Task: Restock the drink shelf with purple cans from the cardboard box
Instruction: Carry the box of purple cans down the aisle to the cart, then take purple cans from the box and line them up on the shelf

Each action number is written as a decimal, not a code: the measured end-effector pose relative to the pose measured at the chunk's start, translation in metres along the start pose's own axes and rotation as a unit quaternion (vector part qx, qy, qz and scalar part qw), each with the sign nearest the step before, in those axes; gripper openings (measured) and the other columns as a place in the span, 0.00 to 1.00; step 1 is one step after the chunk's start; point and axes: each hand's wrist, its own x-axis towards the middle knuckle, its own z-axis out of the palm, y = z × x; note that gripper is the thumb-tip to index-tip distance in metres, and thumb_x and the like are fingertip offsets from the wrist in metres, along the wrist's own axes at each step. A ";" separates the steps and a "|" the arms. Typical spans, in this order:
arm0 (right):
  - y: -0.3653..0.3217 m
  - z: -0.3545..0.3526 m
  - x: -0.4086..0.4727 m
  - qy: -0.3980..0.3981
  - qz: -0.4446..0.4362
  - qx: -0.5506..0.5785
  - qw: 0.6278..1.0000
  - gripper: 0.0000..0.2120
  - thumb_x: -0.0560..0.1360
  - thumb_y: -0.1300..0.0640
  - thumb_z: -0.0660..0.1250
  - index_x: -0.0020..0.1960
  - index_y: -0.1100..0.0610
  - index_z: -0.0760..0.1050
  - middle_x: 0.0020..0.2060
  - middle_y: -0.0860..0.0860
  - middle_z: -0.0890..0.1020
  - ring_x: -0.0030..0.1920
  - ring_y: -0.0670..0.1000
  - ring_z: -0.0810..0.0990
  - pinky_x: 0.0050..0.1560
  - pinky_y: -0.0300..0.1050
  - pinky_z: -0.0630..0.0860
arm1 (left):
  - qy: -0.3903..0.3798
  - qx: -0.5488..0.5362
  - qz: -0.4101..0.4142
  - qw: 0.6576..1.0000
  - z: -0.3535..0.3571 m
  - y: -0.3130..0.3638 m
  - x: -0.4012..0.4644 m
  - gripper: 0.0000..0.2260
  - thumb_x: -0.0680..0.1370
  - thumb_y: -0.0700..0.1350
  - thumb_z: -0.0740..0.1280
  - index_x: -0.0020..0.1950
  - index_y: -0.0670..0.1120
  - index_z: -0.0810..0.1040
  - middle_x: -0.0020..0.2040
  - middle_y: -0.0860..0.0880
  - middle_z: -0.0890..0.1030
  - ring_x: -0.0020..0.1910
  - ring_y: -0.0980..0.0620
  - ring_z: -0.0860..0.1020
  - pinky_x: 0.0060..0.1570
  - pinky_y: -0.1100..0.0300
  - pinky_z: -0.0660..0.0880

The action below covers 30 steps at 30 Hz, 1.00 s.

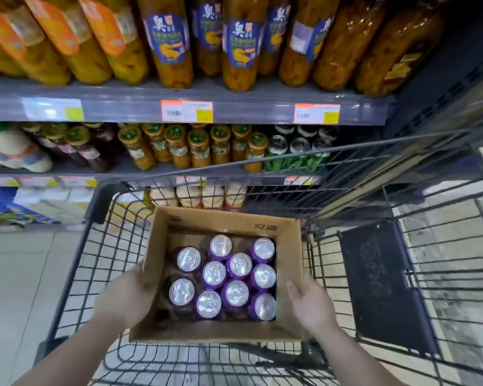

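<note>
An open cardboard box [229,222] sits inside a wire shopping cart [95,263]. Several purple cans [214,273] with silver tops stand upright in it, bunched toward the right side. My left hand [123,296] holds the box's left wall, fingers hidden under or behind the cardboard. My right hand [310,305] lies flat against the box's right wall, fingers straight. The drink shelf [179,111] stands just beyond the cart.
Tall orange juice bottles [173,45] fill the top shelf. Small gold-capped jars [198,149] and green cans [296,151] fill the middle one. The cart's black child-seat flap [379,280] lies to the right of the box. Tiled floor [14,274] shows at left.
</note>
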 end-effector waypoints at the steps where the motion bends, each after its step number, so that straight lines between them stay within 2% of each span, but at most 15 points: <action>1: 0.000 0.002 -0.002 -0.011 0.002 -0.001 1.000 0.18 0.82 0.51 0.59 0.70 0.52 0.68 0.50 0.48 0.83 0.42 0.49 0.78 0.39 0.42 0.72 | -0.010 0.014 -0.008 1.000 0.002 -0.005 0.003 0.12 0.76 0.57 0.61 0.57 0.55 0.73 0.46 0.49 0.84 0.44 0.44 0.81 0.44 0.54 0.77; 4: -0.002 0.000 -0.001 -0.015 0.020 -0.005 1.000 0.18 0.82 0.52 0.60 0.69 0.55 0.68 0.57 0.52 0.82 0.46 0.50 0.79 0.41 0.41 0.73 | -0.024 0.014 -0.005 1.000 0.003 -0.005 0.010 0.16 0.75 0.57 0.60 0.62 0.57 0.70 0.45 0.50 0.83 0.46 0.43 0.81 0.46 0.55 0.77; 6: -0.006 -0.002 -0.001 -0.026 0.034 -0.010 0.999 0.18 0.82 0.52 0.59 0.69 0.57 0.67 0.59 0.54 0.81 0.49 0.53 0.80 0.42 0.39 0.73 | -0.033 0.005 -0.004 0.999 0.001 -0.002 0.012 0.20 0.74 0.57 0.60 0.65 0.56 0.68 0.50 0.48 0.84 0.49 0.43 0.81 0.49 0.53 0.77; 8: -0.009 -0.004 -0.002 -0.037 0.052 -0.005 0.998 0.19 0.82 0.53 0.60 0.70 0.58 0.65 0.59 0.55 0.81 0.47 0.52 0.78 0.42 0.38 0.73 | -0.053 -0.024 -0.011 0.998 -0.002 0.001 0.008 0.23 0.74 0.55 0.61 0.69 0.55 0.66 0.53 0.48 0.84 0.51 0.43 0.81 0.52 0.51 0.78; 10: -0.010 -0.003 -0.006 -0.034 0.061 0.027 0.997 0.23 0.80 0.54 0.63 0.73 0.56 0.61 0.60 0.54 0.80 0.49 0.53 0.78 0.49 0.44 0.76 | -0.071 -0.069 -0.017 0.995 -0.004 0.002 0.002 0.29 0.75 0.54 0.65 0.74 0.52 0.59 0.59 0.47 0.82 0.56 0.43 0.80 0.56 0.50 0.76; 12: -0.011 0.002 -0.015 0.044 0.048 0.020 0.998 0.30 0.78 0.52 0.66 0.75 0.54 0.58 0.64 0.55 0.76 0.60 0.56 0.76 0.60 0.51 0.74 | -0.081 -0.122 -0.024 0.989 -0.007 0.003 -0.007 0.36 0.74 0.53 0.69 0.77 0.49 0.54 0.65 0.45 0.79 0.61 0.43 0.78 0.59 0.49 0.74; 14: -0.012 0.008 -0.026 0.159 -0.003 0.001 0.987 0.31 0.75 0.53 0.68 0.75 0.55 0.61 0.65 0.56 0.74 0.66 0.58 0.71 0.67 0.54 0.69 | -0.021 -0.167 -0.002 0.986 -0.010 0.003 -0.017 0.39 0.73 0.51 0.73 0.77 0.46 0.56 0.69 0.43 0.74 0.66 0.43 0.73 0.63 0.49 0.71; 16: -0.018 0.015 -0.038 0.212 -0.073 0.033 0.974 0.28 0.74 0.56 0.70 0.72 0.55 0.66 0.62 0.54 0.75 0.65 0.55 0.71 0.68 0.53 0.68 | 0.107 -0.189 0.052 0.975 -0.014 0.006 -0.031 0.36 0.71 0.47 0.75 0.75 0.44 0.63 0.68 0.46 0.73 0.67 0.47 0.70 0.66 0.51 0.68; 17: -0.022 0.021 -0.041 0.216 -0.102 0.048 0.970 0.26 0.74 0.56 0.70 0.71 0.54 0.68 0.61 0.51 0.75 0.64 0.52 0.71 0.67 0.51 0.67 | 0.159 -0.202 0.092 0.962 -0.016 0.010 -0.037 0.33 0.71 0.45 0.76 0.72 0.44 0.67 0.65 0.49 0.73 0.65 0.50 0.70 0.65 0.53 0.68; 18: -0.027 0.025 -0.044 0.203 -0.113 0.062 0.971 0.26 0.75 0.56 0.70 0.71 0.53 0.68 0.59 0.48 0.74 0.63 0.49 0.70 0.67 0.49 0.67 | 0.179 -0.215 0.135 0.951 -0.013 0.015 -0.041 0.30 0.70 0.43 0.76 0.70 0.45 0.69 0.62 0.51 0.73 0.62 0.53 0.70 0.64 0.55 0.67; 21: -0.036 0.041 -0.040 0.151 -0.127 0.106 0.975 0.25 0.75 0.53 0.70 0.71 0.51 0.69 0.57 0.42 0.73 0.62 0.44 0.70 0.67 0.45 0.68 | 0.146 -0.216 0.198 0.945 0.010 0.033 -0.043 0.30 0.69 0.42 0.77 0.68 0.48 0.71 0.63 0.54 0.72 0.64 0.56 0.69 0.66 0.57 0.66; 23: -0.042 0.050 -0.029 0.130 -0.139 0.108 0.976 0.25 0.75 0.50 0.70 0.70 0.50 0.69 0.57 0.42 0.74 0.63 0.46 0.71 0.66 0.45 0.70 | 0.125 -0.223 0.172 0.951 0.029 0.041 -0.031 0.31 0.69 0.42 0.77 0.70 0.48 0.70 0.66 0.53 0.71 0.67 0.55 0.68 0.70 0.57 0.65; 26: -0.051 0.068 -0.002 0.117 -0.147 0.097 0.977 0.26 0.74 0.47 0.71 0.70 0.48 0.70 0.58 0.40 0.75 0.64 0.45 0.70 0.67 0.46 0.69 | 0.083 -0.247 0.077 0.962 0.053 0.044 -0.003 0.33 0.70 0.41 0.76 0.72 0.46 0.67 0.69 0.49 0.70 0.70 0.50 0.68 0.72 0.52 0.64; 30: -0.060 0.098 0.036 0.108 -0.149 0.067 0.981 0.31 0.69 0.41 0.73 0.69 0.47 0.70 0.61 0.45 0.77 0.64 0.47 0.71 0.67 0.47 0.68 | 0.050 -0.280 0.007 0.959 0.077 0.043 0.029 0.38 0.70 0.41 0.75 0.76 0.45 0.60 0.74 0.46 0.68 0.72 0.48 0.66 0.73 0.52 0.62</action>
